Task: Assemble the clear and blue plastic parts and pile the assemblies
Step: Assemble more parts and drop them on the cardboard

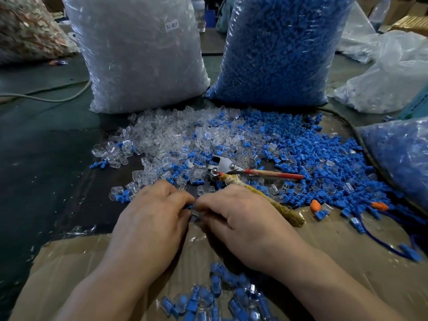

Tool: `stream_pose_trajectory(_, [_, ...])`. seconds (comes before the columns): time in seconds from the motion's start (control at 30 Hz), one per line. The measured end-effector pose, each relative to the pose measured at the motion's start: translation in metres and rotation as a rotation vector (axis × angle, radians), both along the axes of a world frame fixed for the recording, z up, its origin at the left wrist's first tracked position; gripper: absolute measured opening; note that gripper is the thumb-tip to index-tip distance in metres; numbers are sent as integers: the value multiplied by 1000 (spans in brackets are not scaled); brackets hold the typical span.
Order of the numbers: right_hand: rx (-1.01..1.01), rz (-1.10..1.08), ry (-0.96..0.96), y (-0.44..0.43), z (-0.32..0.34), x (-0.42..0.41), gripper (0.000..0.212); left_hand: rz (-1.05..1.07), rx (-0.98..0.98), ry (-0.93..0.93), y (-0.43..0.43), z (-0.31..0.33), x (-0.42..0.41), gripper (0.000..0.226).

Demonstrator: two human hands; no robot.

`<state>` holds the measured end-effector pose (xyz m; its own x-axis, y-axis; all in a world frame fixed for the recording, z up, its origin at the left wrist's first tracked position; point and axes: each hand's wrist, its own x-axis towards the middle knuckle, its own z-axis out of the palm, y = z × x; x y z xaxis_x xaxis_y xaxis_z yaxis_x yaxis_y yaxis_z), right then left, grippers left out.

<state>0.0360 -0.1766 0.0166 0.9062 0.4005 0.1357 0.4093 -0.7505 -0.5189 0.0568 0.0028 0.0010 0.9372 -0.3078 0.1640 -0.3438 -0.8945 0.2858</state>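
My left hand (150,218) and my right hand (240,221) meet fingertip to fingertip over the cardboard (69,274). Between them a small blue part (190,206) shows at the left fingertips and a clear part (195,214) just below it; both hands pinch these pieces. Loose clear parts (166,137) lie spread beyond the hands, loose blue parts (312,158) to the right. A pile of assemblies (222,295), blue inside clear, lies near me between my forearms.
A big bag of clear parts (139,54) and a big bag of blue parts (282,49) stand behind. Pliers with a red handle (234,169) and a rope-wrapped handle (261,200) lie by my right hand. Another bag (403,158) sits at right, with two orange pieces (315,206).
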Motion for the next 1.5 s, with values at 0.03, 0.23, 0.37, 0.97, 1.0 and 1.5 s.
stream_pose_trajectory(0.03, [31, -34, 4, -1, 0, 0, 15, 9, -9, -10, 0, -1, 0, 28])
stream_pose_trajectory(0.23, [442, -289, 164, -12, 0, -1, 15, 100, -104, -28, 0, -1, -1, 24])
stream_pose_trajectory(0.37, [518, -308, 236, -13, 5, -3, 14, 206, -435, 18, -3, 0, -7, 10])
stream_pose_trajectory(0.97, [271, -199, 31, -4, 10, -10, 20, 42, -614, -163, -22, 5, -25, 20])
stream_pose_trajectory(1.0, [238, -189, 21, -3, 11, -10, 19, 39, -591, -188, -22, 5, -24, 19])
stream_pose_trajectory(1.5, [584, -199, 228, -4, 12, -15, 24, 40, -911, 64, -25, 9, -26, 36])
